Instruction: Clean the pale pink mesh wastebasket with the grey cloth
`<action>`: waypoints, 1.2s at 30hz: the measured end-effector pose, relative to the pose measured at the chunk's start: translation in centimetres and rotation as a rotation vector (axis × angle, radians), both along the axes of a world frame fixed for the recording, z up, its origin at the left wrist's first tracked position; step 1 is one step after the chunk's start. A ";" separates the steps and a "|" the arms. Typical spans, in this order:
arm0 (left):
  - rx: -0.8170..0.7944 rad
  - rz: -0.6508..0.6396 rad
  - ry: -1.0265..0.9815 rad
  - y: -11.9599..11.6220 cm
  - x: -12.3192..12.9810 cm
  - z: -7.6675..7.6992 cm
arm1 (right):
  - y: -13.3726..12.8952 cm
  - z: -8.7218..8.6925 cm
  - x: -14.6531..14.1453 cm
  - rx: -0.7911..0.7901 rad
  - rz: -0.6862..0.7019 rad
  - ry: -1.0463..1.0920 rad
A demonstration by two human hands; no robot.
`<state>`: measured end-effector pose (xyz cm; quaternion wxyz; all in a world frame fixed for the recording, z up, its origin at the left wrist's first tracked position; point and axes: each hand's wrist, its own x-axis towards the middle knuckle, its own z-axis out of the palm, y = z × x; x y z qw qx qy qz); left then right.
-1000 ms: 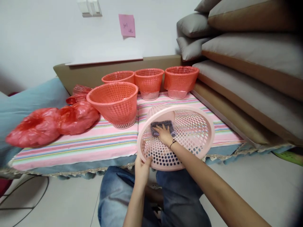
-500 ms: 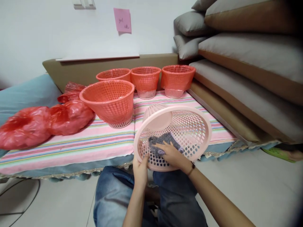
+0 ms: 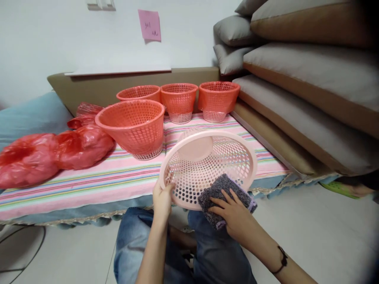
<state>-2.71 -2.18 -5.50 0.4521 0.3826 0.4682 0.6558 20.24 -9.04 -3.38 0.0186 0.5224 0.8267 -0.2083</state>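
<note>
A pale pink plastic basket (image 3: 189, 144) with a perforated wall is tipped so that its mouth faces me. My left hand (image 3: 162, 197) grips the rim at its lower left, thumb on the inside. On the rim's lower right lies a folded dark grey cloth (image 3: 213, 193) with purple edging. My right hand (image 3: 232, 211) presses on this cloth, fingers spread over it and the palm above the front edge. The underside of the cloth, and my left fingers behind the rim, are hidden.
Several baskets wrapped in red plastic, one of them a nearer basket (image 3: 133, 130), stand on the striped cover (image 3: 89, 185). Red plastic bags (image 3: 29, 157) lie at left. Stacked cushions (image 3: 308, 75) rise at right. A cable (image 3: 41, 244) lies on the floor.
My right hand has drawn the grey cloth from inside the basket out to the rim's lower right. The basket has shifted slightly left and tilted, with my left hand still on it.
</note>
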 end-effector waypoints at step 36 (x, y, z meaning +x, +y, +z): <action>-0.161 -0.008 -0.089 -2.6 4.4 -3.9 | 10.1 -2.9 -4.1 0.055 -0.120 0.223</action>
